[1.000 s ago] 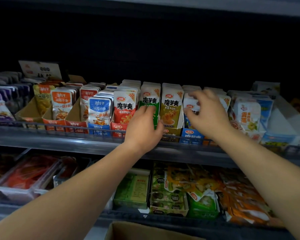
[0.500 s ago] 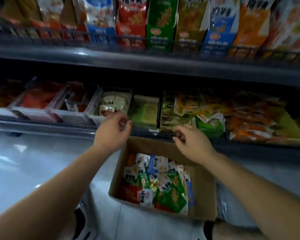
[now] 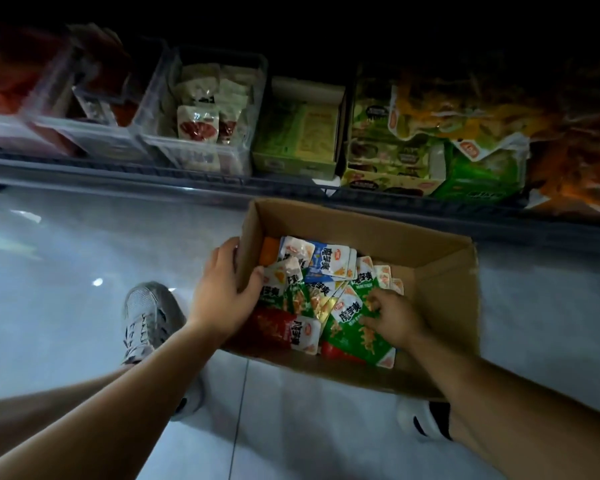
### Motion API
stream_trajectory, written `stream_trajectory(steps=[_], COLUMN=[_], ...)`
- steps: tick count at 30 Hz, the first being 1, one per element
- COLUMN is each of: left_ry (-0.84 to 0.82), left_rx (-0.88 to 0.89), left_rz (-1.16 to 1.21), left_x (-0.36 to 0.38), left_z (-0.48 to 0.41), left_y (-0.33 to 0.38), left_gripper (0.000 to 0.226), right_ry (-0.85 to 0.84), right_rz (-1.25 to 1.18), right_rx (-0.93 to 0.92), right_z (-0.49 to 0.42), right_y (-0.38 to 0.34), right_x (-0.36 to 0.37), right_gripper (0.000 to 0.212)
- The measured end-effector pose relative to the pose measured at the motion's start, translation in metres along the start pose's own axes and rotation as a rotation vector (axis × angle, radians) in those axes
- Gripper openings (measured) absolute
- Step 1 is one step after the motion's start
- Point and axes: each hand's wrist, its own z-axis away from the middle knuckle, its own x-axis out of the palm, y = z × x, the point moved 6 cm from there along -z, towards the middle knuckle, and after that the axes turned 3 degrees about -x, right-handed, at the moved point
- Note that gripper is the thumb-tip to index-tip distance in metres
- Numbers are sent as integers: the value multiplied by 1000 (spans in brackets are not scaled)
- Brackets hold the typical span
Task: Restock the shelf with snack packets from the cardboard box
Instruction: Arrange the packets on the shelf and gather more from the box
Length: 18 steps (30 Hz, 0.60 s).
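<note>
An open cardboard box [image 3: 440,268] stands on the floor below the shelf. Inside lie several snack packets, green, blue [image 3: 329,259], red [image 3: 284,329] and orange ones in a loose heap. My left hand [image 3: 222,289] grips the box's left wall, thumb inside and fingers outside. My right hand [image 3: 392,317] is down in the box, its fingers curled on a green packet [image 3: 350,327] near the front of the heap. The upper shelf with the upright packets is out of view.
The lower shelf [image 3: 187,174] runs across the top, with clear bins [image 3: 201,109] of packets, a green carton [image 3: 298,136] and loose bags [image 3: 465,116]. My shoes [image 3: 146,317] stand on the pale tiled floor on either side of the box.
My view has tilted from the upper shelf down to the box. Both hands dropped from the shelf packets; the left took the box wall, the right went into the packets.
</note>
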Motion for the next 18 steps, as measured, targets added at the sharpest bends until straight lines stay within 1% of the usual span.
stream_trajectory(steps=[3, 5, 7, 11, 14, 16, 18], left_ry=[-2, -2, -2, -15, -22, 48, 94], left_rx=[-25, -27, -16, -12, -21, 66, 227], left_rz=[-12, -24, -24, -26, -46, -121, -163], left_x=[4, 5, 5, 5, 1, -6, -10], left_z=[-1, -2, -2, -1, 0, 4, 10], left_y=[-7, -9, -8, -8, -3, 11, 34], left_gripper=[57, 57, 58, 60, 71, 75, 68], right_ry=[7, 32, 50, 2, 30, 79, 130], right_rz=[81, 75, 7, -180, -341, -432, -535], right_rx=[13, 24, 29, 26, 0, -50, -81], right_z=[-5, -7, -7, -5, 4, 14, 25], right_y=[-1, 1, 2, 5, 2, -10, -30], right_x=[13, 23, 29, 23, -2, -25, -51], right_gripper=[81, 85, 79, 50, 40, 33, 29])
